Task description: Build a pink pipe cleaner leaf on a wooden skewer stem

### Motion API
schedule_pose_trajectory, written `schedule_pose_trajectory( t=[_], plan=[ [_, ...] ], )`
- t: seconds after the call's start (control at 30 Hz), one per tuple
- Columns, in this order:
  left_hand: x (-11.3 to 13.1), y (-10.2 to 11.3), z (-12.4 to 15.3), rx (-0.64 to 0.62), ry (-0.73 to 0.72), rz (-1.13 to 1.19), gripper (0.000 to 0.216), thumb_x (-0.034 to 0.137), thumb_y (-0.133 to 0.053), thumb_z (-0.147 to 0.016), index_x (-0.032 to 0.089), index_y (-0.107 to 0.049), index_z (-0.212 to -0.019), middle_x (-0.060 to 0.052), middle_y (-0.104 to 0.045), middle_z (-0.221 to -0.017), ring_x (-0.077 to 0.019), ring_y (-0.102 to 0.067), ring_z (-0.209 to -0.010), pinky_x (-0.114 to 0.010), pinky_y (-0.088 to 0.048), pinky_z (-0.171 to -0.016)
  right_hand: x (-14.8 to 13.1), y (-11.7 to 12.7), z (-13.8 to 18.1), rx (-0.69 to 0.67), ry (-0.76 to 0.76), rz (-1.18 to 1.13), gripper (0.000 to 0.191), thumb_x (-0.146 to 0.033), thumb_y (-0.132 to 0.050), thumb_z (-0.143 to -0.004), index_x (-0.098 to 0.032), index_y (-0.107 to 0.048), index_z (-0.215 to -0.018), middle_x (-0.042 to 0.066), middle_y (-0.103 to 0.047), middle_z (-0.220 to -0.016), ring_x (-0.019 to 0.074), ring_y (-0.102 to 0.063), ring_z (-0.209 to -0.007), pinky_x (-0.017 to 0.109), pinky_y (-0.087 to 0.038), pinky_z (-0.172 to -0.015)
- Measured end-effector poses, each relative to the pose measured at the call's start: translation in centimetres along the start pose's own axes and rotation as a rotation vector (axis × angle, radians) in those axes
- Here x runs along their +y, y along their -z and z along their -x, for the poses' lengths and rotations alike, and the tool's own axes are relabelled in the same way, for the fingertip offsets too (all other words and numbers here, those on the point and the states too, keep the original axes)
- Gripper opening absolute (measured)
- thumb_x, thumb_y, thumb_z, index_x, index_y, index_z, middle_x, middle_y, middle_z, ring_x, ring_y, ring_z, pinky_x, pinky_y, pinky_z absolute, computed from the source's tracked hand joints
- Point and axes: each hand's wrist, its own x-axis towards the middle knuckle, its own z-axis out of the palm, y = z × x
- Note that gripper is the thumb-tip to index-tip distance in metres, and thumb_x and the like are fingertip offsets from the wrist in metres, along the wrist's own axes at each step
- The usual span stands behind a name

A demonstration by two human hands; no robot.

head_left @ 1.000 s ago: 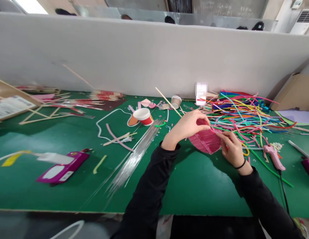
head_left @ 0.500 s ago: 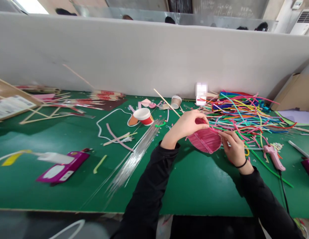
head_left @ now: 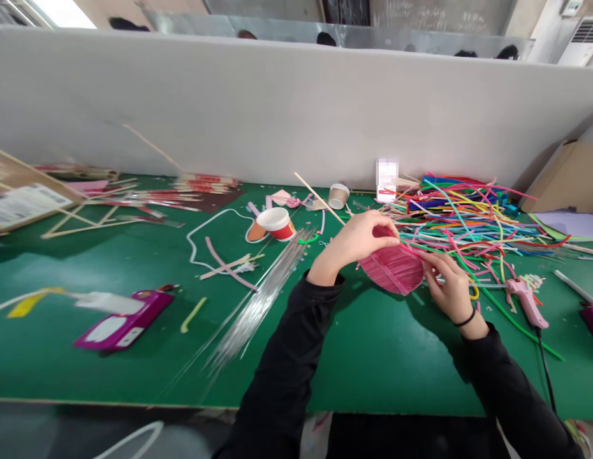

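Observation:
A dark pink petal-shaped piece, seemingly made of pipe cleaners laid side by side, is held above the table. My left hand is closed on its upper edge, thumb and fingers pinched together. At its right edge, my right hand has thumb and fingers closed on the rim. A thin wooden stick slants up and left from behind my left hand; whether that hand grips it cannot be seen. Behind both hands lies a large heap of colored pipe cleaners.
A pink glue gun lies right, its cord running frontward. Left are a bundle of thin metal wires, a red-and-white paper cup and a purple device. A phone leans on the grey partition.
The fingers of my right hand have shifted slightly along the petal piece's right edge. My left hand and the petal piece stay almost in place.

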Motion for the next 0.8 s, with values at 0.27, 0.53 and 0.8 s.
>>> schedule_pose_trajectory(
  t=[0.27,0.53,0.8],
  plan=[
    [-0.11,-0.07,-0.03,0.004,-0.005,0.026,0.006,0.027,-0.070,-0.082,0.021,-0.073,-0.082,-0.003,-0.067,-0.088,-0.0202,-0.061,-0.088,-0.036,-0.046,-0.084,0.53,0.73,0.50,0.038,-0.021,0.015,0.028,-0.014,-0.053,-0.094,-0.026,-0.071,-0.112,0.006,-0.070,-0.095,0.0175,-0.069,-0.084,0.029,-0.057,-0.071],
    [0.29,0.08,0.20,0.006,0.034,0.002,0.007,0.028,-0.068,-0.083,0.022,-0.071,-0.084,-0.003,-0.068,-0.091,-0.0209,-0.062,-0.089,-0.036,-0.046,-0.085,0.00,0.57,0.38,0.036,-0.020,-0.012,0.035,-0.010,-0.050,-0.093,-0.027,-0.066,-0.120,0.007,-0.068,-0.098,0.0184,-0.067,-0.087,0.032,-0.058,-0.075],
    [0.27,-0.03,0.13,0.013,0.031,-0.017,0.010,0.031,-0.070,-0.081,0.021,-0.071,-0.084,-0.002,-0.066,-0.088,-0.0200,-0.061,-0.085,-0.035,-0.046,-0.082,0.55,0.06,0.85,-0.006,0.005,0.021,0.035,-0.009,-0.050,-0.093,-0.026,-0.066,-0.119,0.007,-0.067,-0.099,0.0179,-0.067,-0.087,0.030,-0.056,-0.074]
  ],
)
